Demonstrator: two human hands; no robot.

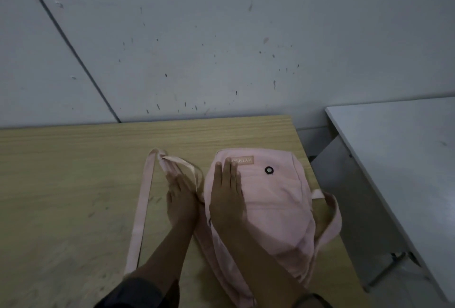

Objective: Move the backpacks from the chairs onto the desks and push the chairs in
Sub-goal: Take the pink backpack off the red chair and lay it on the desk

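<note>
A pink backpack lies flat on the wooden desk, near the desk's right edge, its label and a black eyelet facing up. My right hand presses flat on the backpack's left side, fingers straight. Beside it my left hand lies with straight fingers on a pink shoulder strap that trails across the desk to the left. Another strap loops off the backpack's right side over the desk edge. No chair is in view.
A grey wall with dark specks rises right behind the desk. A white desk stands to the right, across a narrow gap showing grey floor and a metal leg.
</note>
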